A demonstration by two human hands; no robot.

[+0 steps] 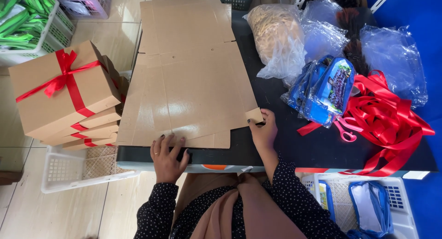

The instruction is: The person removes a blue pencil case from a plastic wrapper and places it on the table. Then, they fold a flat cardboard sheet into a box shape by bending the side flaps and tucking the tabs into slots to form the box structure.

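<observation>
Pressing the flat cardboard (189,78) at frame centre onto the black table (285,147), the left hand (168,158) lies open on its near edge while the right hand (263,131) pinches a corner flap, which might tear if tugged.

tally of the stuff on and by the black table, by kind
flat unfolded brown cardboard box blank: 1
closed brown boxes tied with red ribbon: at least 4, stacked
blue printed pouches in clear wrap: 1 bundle
clear plastic bags: about 4
loose red ribbon pile: 1
pink-handled scissors: 1
total: about 12
</observation>
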